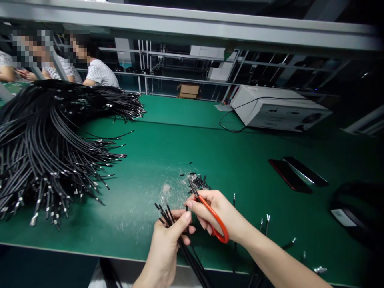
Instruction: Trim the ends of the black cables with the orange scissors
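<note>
Several thin black cables run through my left hand, which is closed around them near their ends. Their tips fan out above the thumb and forefinger. My right hand holds red-handled scissors, their dark blades pointing up and away to the left. Its thumb and forefinger pinch close to one cable end beside my left thumb; whether they touch it is hard to tell. Just beyond the blades lies a small pile of cut black sleeve pieces, with fine pale strands scattered to the left.
A big heap of black cables covers the table's left side. Toward the back right stands a white metal box with a cord. Two phones and a dark roll lie right. More cable ends stick up near my right forearm. People sit at far left.
</note>
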Motion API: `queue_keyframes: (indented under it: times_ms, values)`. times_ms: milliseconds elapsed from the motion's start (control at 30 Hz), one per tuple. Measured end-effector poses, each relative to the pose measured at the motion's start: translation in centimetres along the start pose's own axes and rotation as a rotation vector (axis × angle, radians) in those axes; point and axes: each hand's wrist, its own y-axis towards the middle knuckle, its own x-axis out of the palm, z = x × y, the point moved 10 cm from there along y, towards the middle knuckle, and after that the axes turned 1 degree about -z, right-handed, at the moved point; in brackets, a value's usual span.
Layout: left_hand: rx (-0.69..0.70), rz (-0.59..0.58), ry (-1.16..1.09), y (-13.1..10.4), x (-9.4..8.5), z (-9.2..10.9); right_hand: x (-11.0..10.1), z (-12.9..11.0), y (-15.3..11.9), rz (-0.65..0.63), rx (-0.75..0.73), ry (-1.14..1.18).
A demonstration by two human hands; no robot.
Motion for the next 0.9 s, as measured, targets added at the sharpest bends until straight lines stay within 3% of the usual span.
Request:
queue_keyframes:
  times_ms: [600,900]
  values:
    - [0.070,0.014,0.057,0.1,-0.2,0.1,-0.2,-0.6,-1.3,0.053,-0.029,-0.044]
    - [0.016,-0.062,0.036,-0.2,0.5,0.0,-0.4,-1.1,-1.1,-0.035,-0.005,-0.062]
